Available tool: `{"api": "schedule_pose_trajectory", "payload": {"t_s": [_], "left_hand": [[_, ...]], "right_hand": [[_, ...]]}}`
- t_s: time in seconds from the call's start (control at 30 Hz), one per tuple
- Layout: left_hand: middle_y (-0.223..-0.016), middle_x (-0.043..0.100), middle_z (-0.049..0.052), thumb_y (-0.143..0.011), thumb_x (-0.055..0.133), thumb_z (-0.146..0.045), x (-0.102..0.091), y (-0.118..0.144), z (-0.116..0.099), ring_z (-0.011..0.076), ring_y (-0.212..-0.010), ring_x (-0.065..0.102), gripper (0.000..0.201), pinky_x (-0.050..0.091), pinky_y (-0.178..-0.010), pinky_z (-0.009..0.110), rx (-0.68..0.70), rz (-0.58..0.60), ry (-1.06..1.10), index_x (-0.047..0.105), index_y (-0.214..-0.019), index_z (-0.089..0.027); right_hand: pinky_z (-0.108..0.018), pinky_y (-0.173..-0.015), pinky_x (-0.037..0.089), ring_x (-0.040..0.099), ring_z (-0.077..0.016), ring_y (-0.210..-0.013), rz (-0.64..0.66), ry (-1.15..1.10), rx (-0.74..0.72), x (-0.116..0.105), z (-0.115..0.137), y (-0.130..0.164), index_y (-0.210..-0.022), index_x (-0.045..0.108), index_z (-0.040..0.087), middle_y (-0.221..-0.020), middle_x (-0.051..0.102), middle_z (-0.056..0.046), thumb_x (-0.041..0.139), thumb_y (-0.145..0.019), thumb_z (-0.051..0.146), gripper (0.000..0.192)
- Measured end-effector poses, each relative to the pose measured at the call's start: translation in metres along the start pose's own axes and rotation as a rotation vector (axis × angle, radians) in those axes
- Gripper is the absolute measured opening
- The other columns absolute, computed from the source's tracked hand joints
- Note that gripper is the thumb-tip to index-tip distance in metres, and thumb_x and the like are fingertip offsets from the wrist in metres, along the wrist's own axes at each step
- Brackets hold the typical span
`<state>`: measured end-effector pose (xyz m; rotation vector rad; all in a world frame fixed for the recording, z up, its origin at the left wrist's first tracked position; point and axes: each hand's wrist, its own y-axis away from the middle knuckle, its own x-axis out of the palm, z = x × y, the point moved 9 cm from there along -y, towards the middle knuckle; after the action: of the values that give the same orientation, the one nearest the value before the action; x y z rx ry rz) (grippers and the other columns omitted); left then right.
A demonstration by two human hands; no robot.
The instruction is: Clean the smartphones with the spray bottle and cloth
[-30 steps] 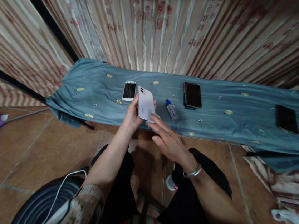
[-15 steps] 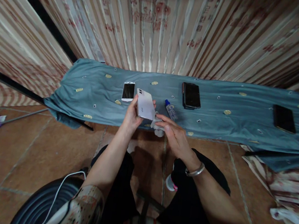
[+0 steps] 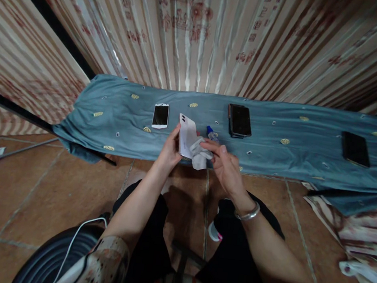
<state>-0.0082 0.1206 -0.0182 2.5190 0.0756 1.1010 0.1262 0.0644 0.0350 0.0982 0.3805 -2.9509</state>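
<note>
Since the earlier frames, the right hand (image 3: 227,165) has drawn in from flat and spread to gathering a pale cloth (image 3: 199,153) against the white phone (image 3: 187,135), and the phone has tipped more on edge.

Behind everything hangs a striped curtain (image 3: 201,29). Below it a long bench under a teal cover (image 3: 110,114) runs across the view, above a brown tiled floor (image 3: 32,196). On the cover lie a dark phone (image 3: 240,120) right of centre, another dark phone (image 3: 355,149) far right, and a white-framed phone (image 3: 160,115) left of centre, all well apart. A small bottle (image 3: 211,133) with a blue cap lies just beyond the cloth, partly hidden by it.

The left hand (image 3: 171,151) holds the white phone off the bench, back with its camera lenses towards the viewer, fingers wrapped behind and thumb along the near edge. The right hand's fingers are curled and pinching the bunched cloth, which touches the phone's lower right side.

Judging by this, the wipe of the white phone's back is under way, not finished: the cloth covers only one corner. The three phones on the cover lie untouched; whether they are already cleaned cannot be told.
</note>
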Motion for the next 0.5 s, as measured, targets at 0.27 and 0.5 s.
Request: {"api": "schedule_pose_trajectory", "payload": {"t_s": [0.27, 0.5], "left_hand": [[-0.106, 0.076, 0.012, -0.094, 0.053, -0.044, 0.010, 0.006, 0.019, 0.0276, -0.106, 0.071, 0.042, 0.055, -0.097, 0.041, -0.124, 0.026, 0.036, 0.067, -0.122, -0.015], [-0.105, 0.077, 0.012, -0.091, 0.060, -0.034, 0.014, 0.010, 0.028, 0.0263, -0.111, 0.070, 0.031, 0.053, -0.101, 0.040, -0.074, 0.038, 0.018, 0.070, -0.111, -0.013]], "right_hand": [[-0.046, -0.127, 0.025, 0.026, -0.0217, -0.153, 0.296, 0.465, -0.219, 0.049, 0.016, 0.019, -0.156, 0.033, 0.025, -0.165, 0.030, -0.006, 0.040, -0.102, 0.042, 0.057], [-0.047, -0.128, 0.017, 0.021, -0.0210, -0.154, 0.234, 0.539, -0.178, 0.034, 0.001, 0.002, -0.158, 0.026, 0.027, -0.166, 0.025, -0.004, 0.037, -0.102, 0.044, 0.060]]}}
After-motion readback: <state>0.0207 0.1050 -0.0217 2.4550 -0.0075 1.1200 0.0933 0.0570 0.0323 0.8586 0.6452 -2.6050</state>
